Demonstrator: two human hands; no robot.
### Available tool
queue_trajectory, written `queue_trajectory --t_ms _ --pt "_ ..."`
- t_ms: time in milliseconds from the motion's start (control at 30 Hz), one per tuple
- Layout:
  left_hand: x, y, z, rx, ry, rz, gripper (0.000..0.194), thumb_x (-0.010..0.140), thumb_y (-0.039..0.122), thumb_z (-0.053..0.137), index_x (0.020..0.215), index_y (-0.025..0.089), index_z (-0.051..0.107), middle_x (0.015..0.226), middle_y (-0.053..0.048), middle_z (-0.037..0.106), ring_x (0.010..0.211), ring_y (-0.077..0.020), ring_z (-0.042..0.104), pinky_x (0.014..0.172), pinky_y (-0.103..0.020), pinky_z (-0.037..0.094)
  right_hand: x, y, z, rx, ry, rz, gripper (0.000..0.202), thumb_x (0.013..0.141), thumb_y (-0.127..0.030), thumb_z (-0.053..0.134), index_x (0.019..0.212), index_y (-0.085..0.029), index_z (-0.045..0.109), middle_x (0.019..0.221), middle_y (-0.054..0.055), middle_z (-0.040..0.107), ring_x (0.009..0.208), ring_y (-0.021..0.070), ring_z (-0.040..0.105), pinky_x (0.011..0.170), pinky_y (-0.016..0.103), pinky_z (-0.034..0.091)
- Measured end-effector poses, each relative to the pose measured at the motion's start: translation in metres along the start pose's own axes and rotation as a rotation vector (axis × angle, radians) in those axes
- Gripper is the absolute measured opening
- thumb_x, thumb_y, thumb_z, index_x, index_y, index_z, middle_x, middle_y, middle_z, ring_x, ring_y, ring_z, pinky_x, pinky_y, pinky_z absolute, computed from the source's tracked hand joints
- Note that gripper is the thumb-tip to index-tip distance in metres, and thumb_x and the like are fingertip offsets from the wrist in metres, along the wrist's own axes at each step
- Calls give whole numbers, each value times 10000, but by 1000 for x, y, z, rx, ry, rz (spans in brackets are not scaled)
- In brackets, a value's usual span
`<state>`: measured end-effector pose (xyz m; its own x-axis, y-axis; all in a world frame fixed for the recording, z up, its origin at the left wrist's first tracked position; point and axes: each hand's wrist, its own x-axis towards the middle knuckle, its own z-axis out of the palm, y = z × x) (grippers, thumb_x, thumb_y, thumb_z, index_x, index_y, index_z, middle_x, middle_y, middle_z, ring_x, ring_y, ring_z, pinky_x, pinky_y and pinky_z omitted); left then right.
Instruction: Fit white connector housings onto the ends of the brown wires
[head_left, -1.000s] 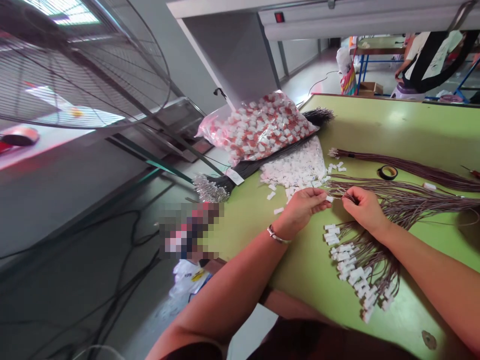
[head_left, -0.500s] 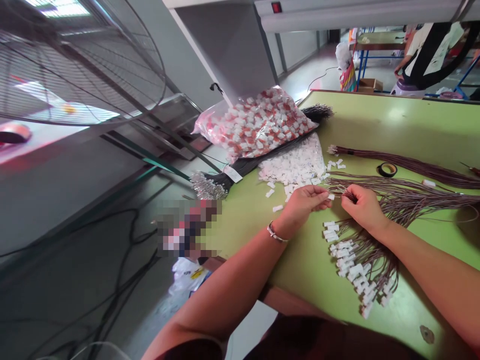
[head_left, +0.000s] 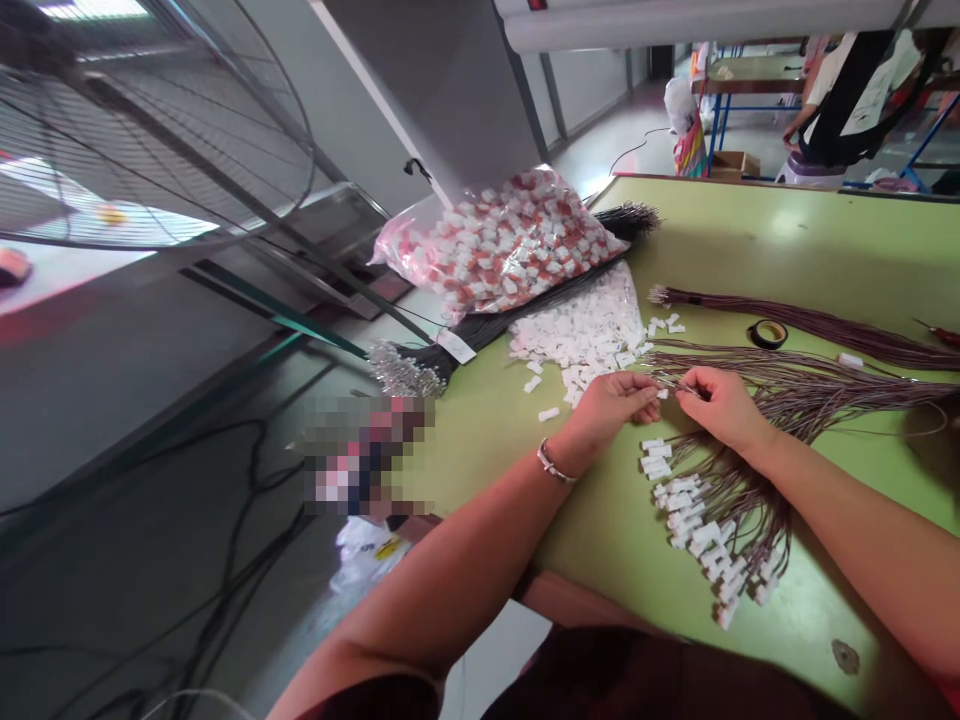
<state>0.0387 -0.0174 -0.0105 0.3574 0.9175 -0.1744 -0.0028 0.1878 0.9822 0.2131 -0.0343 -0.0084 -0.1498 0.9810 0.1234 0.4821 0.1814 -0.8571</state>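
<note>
My left hand (head_left: pixel 616 405) pinches a small white connector housing (head_left: pixel 662 394) between thumb and fingertips. Just to its right, my right hand (head_left: pixel 716 405) is closed on the end of a thin brown wire, close against the housing. Whether the wire tip sits inside the housing is too small to tell. Loose brown wires (head_left: pixel 817 385) fan out beneath and behind my right hand. Nearer to me lies a cluster of wires with white connectors (head_left: pixel 705 540) on their ends. Loose white housings (head_left: pixel 577 330) are heaped beyond my left hand, spilling from a clear bag.
A clear bag of white and orange parts (head_left: pixel 517 245) rests on a black wire bundle (head_left: pixel 480 328). Farther right are a taped brown wire bundle (head_left: pixel 795 318) and a black tape roll (head_left: pixel 768 334). A large fan (head_left: pixel 150 130) stands left; a person (head_left: pixel 855 95) is in the background.
The view has shifted slightly. Both hands stay close together at the same spot, with the housing still in the left fingertips and the right fingers slightly shifted around the wire.
</note>
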Motion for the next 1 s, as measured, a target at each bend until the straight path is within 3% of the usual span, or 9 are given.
queue_trajectory --t_ms 467,800,1000 --pt "0 -9 11 153 55 37 67 731 151 630 691 128 581 455 46 561 411 -53 507 462 -173 432 2 5 8 -213 40 -26 83 660 -250 495 624 -184 528 519 -20 519 497 110 418 514 234 314" --pt "-2 -3 9 90 98 62 47 721 142 631 760 128 608 533 27 608 490 -69 561 552 -204 477 2 -4 4 -96 5 54 112 645 -280 479 588 -184 490 486 -39 453 474 94 361 467 225 279" --pt "-2 -8 10 201 98 129 41 738 138 600 779 142 607 550 30 593 515 -84 565 556 -214 464 3 -3 5 -96 7 81 110 637 -285 473 594 -184 490 507 -35 458 495 99 366 486 231 285"
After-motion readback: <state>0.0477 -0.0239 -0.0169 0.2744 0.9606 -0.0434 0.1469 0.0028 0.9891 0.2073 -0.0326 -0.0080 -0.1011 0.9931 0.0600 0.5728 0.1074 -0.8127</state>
